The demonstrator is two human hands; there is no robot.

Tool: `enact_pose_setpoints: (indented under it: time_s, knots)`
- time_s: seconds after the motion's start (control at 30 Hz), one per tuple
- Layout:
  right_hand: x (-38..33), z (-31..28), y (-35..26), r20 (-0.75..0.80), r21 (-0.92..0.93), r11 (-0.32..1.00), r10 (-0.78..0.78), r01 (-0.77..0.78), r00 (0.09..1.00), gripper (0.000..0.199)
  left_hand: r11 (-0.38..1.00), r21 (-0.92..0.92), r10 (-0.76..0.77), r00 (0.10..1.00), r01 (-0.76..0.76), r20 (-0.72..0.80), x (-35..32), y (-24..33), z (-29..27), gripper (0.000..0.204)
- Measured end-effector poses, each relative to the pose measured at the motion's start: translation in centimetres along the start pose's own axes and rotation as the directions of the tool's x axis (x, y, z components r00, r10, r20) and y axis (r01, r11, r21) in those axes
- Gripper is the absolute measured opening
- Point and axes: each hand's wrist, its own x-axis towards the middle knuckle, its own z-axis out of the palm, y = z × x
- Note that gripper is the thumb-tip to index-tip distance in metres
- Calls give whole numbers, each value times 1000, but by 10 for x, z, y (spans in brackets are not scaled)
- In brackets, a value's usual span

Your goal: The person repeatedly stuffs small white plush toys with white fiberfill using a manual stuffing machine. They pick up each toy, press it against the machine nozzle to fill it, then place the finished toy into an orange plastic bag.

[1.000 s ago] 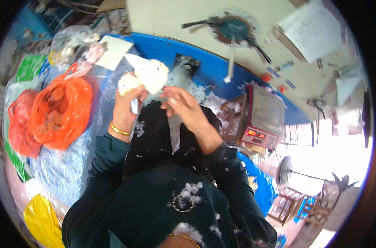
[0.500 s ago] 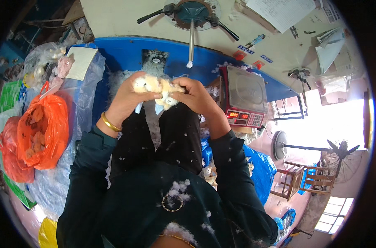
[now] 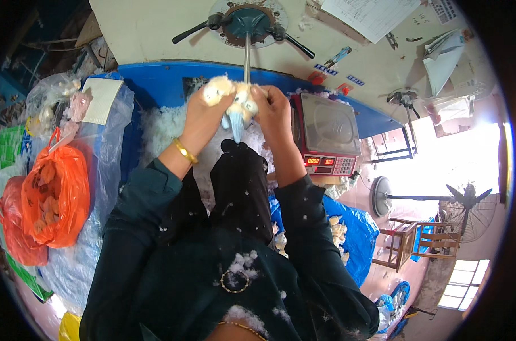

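Note:
Both hands hold a small cream plush toy (image 3: 230,98) with a pale blue part hanging down. My left hand (image 3: 204,112) grips its left side, a gold bangle on that wrist. My right hand (image 3: 272,108) pinches its right side. The toy is raised against a thin metal tube (image 3: 246,59) that hangs from a teal fitting (image 3: 247,18) on the cream machine above. White stuffing fibre (image 3: 167,128) lies piled below the hands and clings to my dark sleeves.
A digital scale (image 3: 328,133) stands right of the hands. Orange bags (image 3: 53,196) and clear plastic bags of plush pieces lie at left. Blue sacks (image 3: 351,230) sit lower right, beyond them a standing fan (image 3: 465,207) and wooden stool (image 3: 408,241).
Both hands have come together on the toy and lifted it up to the metal tube; the view has tilted upward toward the machine.

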Motion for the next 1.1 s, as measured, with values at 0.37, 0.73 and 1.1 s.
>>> enact_pose_setpoints:
  time_s: [0.37,0.73,1.1]
  knots:
    - [107,26,16,-81,301,950,116,-87,990,21,996,8,-92,996,92,-12,94,-8,7,17]
    - [56,-2,18,115,541,818,156,-193,981,11,1000,-28,-14,999,12,-49,45,-19,2,23]
    - [26,7,6,72,579,797,161,-173,984,10,979,157,129,991,-130,18,40,-26,-14,24]
